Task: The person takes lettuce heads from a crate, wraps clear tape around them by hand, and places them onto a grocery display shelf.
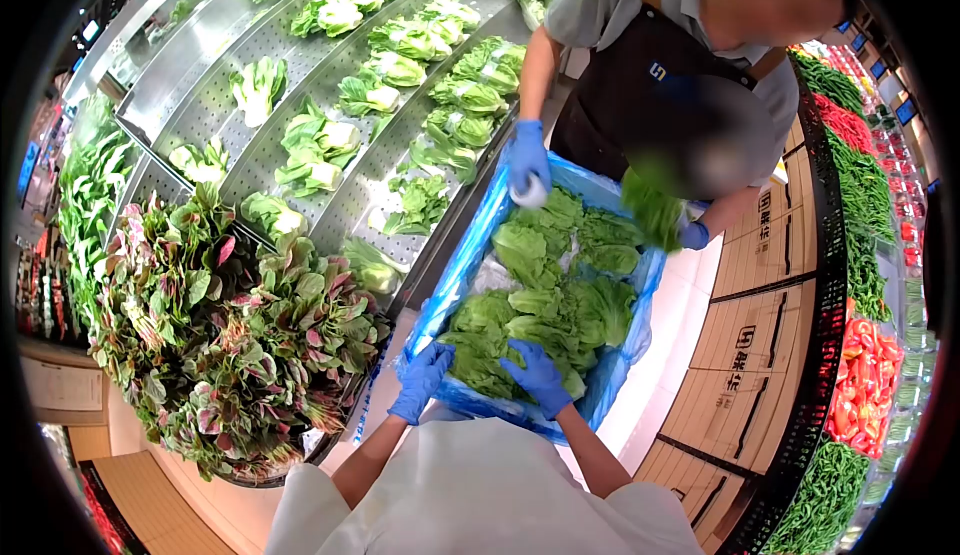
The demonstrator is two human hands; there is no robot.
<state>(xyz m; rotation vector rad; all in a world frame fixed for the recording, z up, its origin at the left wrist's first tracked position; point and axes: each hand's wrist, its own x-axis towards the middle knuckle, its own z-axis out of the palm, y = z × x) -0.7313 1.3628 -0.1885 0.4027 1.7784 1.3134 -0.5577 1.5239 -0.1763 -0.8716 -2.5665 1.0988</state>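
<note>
Fisheye border cuts all corners black. Undersides of both hands' fingers hidden, so can't tell if either is clenched on anything. Left hand in blue glove [424, 380]: at crate's 8 o'clock, fingers bent by the rim and outer leaves, contact unclear. Right hand in blue glove [538, 375]: 6 o'clock, fingers spread over the nearest heads, hold unclear. Own body in pale loose garment [480, 490] covers part of crate's near end.

Co-worker in grey shirt and dark apron [600, 85] at 1 o'clock; smeared patch over apron and top of the held bunch. One blue-gloved hand [527, 155] at 12 holds a small white rounded item [530, 193], can't identify; other [693, 234] grips a green leafy bunch [655, 215], mostly blurred.

Loose green lettuce heads [530, 255] lie inside the rectangular crate lined with shiny blue plastic film [448, 290]: bright to mid green, ruffled, overlapping, crate floor mostly covered; whitish clear plastic showing at 10 o'clock.

Around crate: perforated metal shelves with pale green heads [220, 105] at 10, red-green leafy bunches [230, 335] at 9, red peppers [862, 385] at 3 to 4, lens-warped.
</note>
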